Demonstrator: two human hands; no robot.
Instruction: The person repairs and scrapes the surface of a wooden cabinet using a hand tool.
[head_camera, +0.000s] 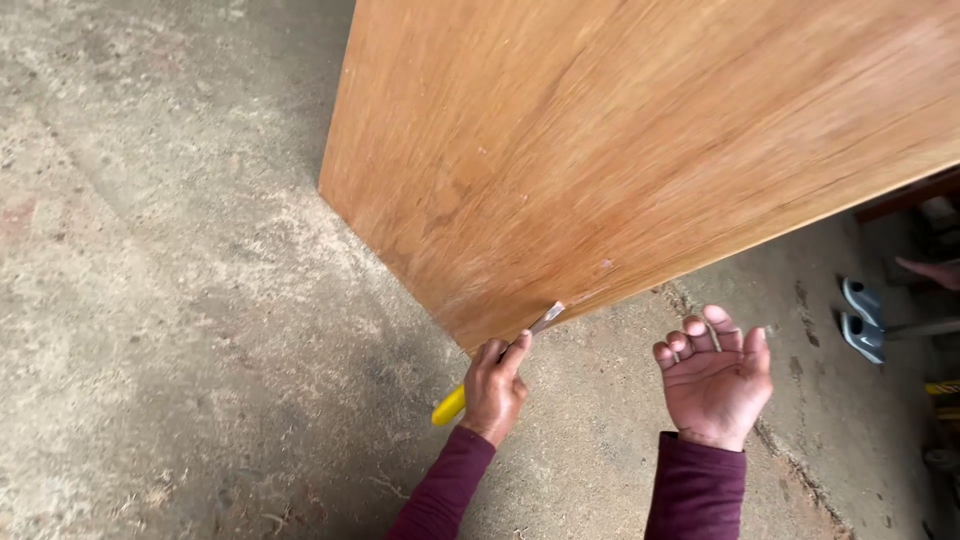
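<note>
While the big wooden panel (640, 150) fills the frame from 12 to 3 o'clock, tilted, its lower edge running diagonally from about 6 o'clock of centre up toward the right edge, the left hand (495, 390) sits just below that edge, at about 6 o'clock in the frame. Left hand is clamped around a chisel (500, 365) with a yellow handle: yellow butt end pokes out at the hand's 8 o'clock, flat metal blade points to 1 o'clock, index finger laid along it. Blade tip touches the panel's lower edge. Light scuff marks and pale specks on the panel face near the tip.

Right hand (715, 385) at 4–5 o'clock of frame, palm up, facing the camera, fingers curled loosely inward, apart from the thumb, holding nothing. It hangs just under the panel edge, not touching it as far as can be told. Both arms in dark maroon sleeves (695, 490), coming in from the bottom of the frame.

Concrete floor (180, 300) below everything, grey, rough, dusted with sawdust and fine shavings, most of it from 7 to 11 o'clock. A crack runs along the floor at 4 o'clock, right of the right hand.

At 3 o'clock, far right: a pair of grey sandals (862, 320) on the floor, well apart from both hands. Just above them, another person's bare foot (930, 270), partly cut off by the frame. Dark clutter beyond it, too dim to identify.
</note>
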